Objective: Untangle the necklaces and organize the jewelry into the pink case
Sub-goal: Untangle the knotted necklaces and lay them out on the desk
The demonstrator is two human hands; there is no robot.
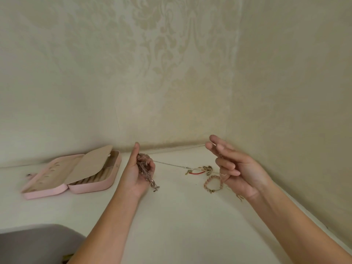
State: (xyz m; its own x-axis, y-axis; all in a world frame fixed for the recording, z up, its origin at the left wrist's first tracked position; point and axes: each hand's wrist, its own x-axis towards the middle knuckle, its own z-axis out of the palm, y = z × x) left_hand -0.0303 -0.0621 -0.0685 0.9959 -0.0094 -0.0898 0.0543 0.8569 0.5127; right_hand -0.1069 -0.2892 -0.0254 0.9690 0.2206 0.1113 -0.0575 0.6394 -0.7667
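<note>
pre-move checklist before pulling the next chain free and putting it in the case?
1. Left hand closed on tangled necklaces: ok.
2. Right hand pinching a thin chain running toward the bundle: ok.
3. Chain free of knots along its span: cannot tell.
4. Pink case open, beige flap partly raised: ok.
5. Loose pieces on the table, red cord bracelet and pink bracelet, clear of the chain: cannot tell.

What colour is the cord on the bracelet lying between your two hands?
Red: the cord bracelet on the tabletop, clearest in the head view.
</note>
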